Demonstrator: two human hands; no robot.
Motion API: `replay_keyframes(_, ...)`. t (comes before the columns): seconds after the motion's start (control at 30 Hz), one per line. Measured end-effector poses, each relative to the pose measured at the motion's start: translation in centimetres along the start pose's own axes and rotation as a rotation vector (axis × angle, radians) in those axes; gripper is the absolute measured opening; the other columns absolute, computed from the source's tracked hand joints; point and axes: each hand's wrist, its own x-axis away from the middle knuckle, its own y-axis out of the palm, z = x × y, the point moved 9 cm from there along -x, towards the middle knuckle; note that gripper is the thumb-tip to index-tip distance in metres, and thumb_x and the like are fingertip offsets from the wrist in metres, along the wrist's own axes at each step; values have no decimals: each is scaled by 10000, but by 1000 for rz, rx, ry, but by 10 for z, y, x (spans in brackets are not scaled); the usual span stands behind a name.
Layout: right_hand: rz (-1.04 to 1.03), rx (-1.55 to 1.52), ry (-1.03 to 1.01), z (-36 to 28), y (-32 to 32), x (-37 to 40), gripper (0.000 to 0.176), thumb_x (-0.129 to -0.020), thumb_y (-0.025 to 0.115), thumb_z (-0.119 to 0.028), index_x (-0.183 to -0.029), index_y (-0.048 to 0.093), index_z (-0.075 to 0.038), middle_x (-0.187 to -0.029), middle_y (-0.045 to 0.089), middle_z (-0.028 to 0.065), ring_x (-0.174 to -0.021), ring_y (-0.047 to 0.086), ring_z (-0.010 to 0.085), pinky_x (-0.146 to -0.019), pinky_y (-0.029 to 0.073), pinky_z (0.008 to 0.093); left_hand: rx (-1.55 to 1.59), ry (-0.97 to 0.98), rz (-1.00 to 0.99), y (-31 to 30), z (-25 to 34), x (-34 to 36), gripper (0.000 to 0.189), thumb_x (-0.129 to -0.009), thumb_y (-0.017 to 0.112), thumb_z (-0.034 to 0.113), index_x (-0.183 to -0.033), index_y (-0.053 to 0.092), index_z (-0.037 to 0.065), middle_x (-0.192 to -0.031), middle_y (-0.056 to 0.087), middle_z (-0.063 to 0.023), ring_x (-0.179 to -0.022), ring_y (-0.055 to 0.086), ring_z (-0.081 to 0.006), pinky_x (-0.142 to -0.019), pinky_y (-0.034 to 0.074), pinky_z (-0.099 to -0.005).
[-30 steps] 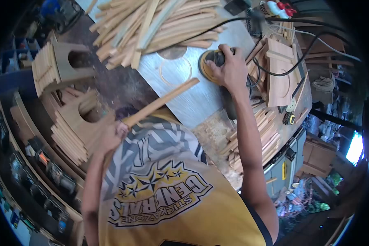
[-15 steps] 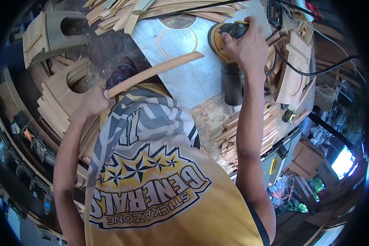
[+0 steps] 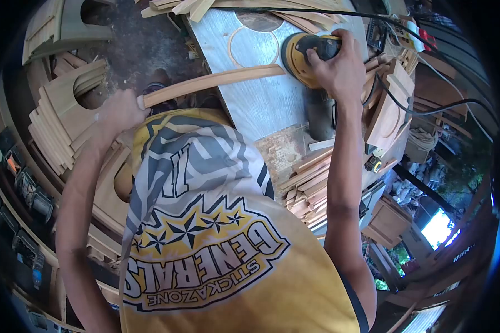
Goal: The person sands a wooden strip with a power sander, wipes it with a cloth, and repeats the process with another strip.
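— Slat (image 3: 211, 82) first: where does it lie?
— Across the near left corner of the bench (image 3: 261, 111). It is long, pale and slightly bowed. Its left end hangs off the bench over the floor, and its right end reaches the pad of the sander (image 3: 301, 53).

— Who holds it?
— The left hand (image 3: 119, 111), fingers closed round the left end, out beyond the bench edge.

— And the right hand (image 3: 341, 69)?
— It is clamped over the top of the sander, fingers wrapped on the black and yellow body. The yellow pad sits flat on the grey bench top. Whether the pad presses on the slat's tip or only meets it, I cannot tell.

— What lies around them?
— Just left of the sander a thin ring (image 3: 254, 47) is marked on the bench. A black cord (image 3: 428, 108) runs off to the right. More strips (image 3: 205, 6) are heaped at the far edge.

— Nearer the body?
— A stack of strips (image 3: 311, 188) rests at the near right of the bench, beside the right forearm. Right of it sits a small tape measure (image 3: 372, 164). A board (image 3: 391, 111) with a circle cut stands tilted just right of the sander.

— And on the left?
— Panels (image 3: 61, 122) with round holes, edged with strips, are stacked on the floor behind the left hand. A yellow and grey shirt (image 3: 205, 238) fills the near middle.
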Motion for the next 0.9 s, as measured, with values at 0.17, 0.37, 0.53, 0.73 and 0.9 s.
replay_keyframes(0.17,-46,-45,-159,-41,-15,3,547,-732,799,-328,-1238,646,-185,-1054,636,192,-932,682,414,-818,554,494,-43,51,12,-13,-2,-12,458,-766,789,306,-943,690,-105,-930,696,-340,-965,701,-459,-899,558,-504)
replay_keyframes(0.37,-105,-124,-318,-91,-41,2,498,-738,803,-225,-1185,616,-112,-1121,572,232,-980,636,451,-831,539,512,-75,31,-86,-20,6,-13,457,-797,780,302,-992,704,-104,-1017,700,-336,-1023,691,-462,-930,548,-495)
replay_keyframes(0.53,-262,-189,-346,-109,-7,7,504,-723,815,-180,-1183,618,-115,-1101,588,202,-998,638,438,-836,533,507,-73,0,-103,-12,2,-13,449,-796,779,298,-999,706,-96,-1010,701,-332,-1018,691,-460,-932,545,-499)
replay_keyframes(0.73,-144,-89,-557,-133,2,15,504,-723,809,-216,-1174,599,-132,-1118,579,193,-986,644,441,-806,537,517,-130,103,59,-15,2,-18,443,-786,775,290,-955,669,-106,-962,689,-338,-974,685,-471,-906,541,-515)
replay_keyframes(0.9,-303,-125,-432,-129,-6,3,507,-723,802,-185,-1182,592,-135,-1115,577,198,-949,650,445,-776,538,523,-107,71,-7,-10,1,-13,437,-833,720,299,-995,658,-102,-987,691,-326,-992,676,-468,-935,525,-523)
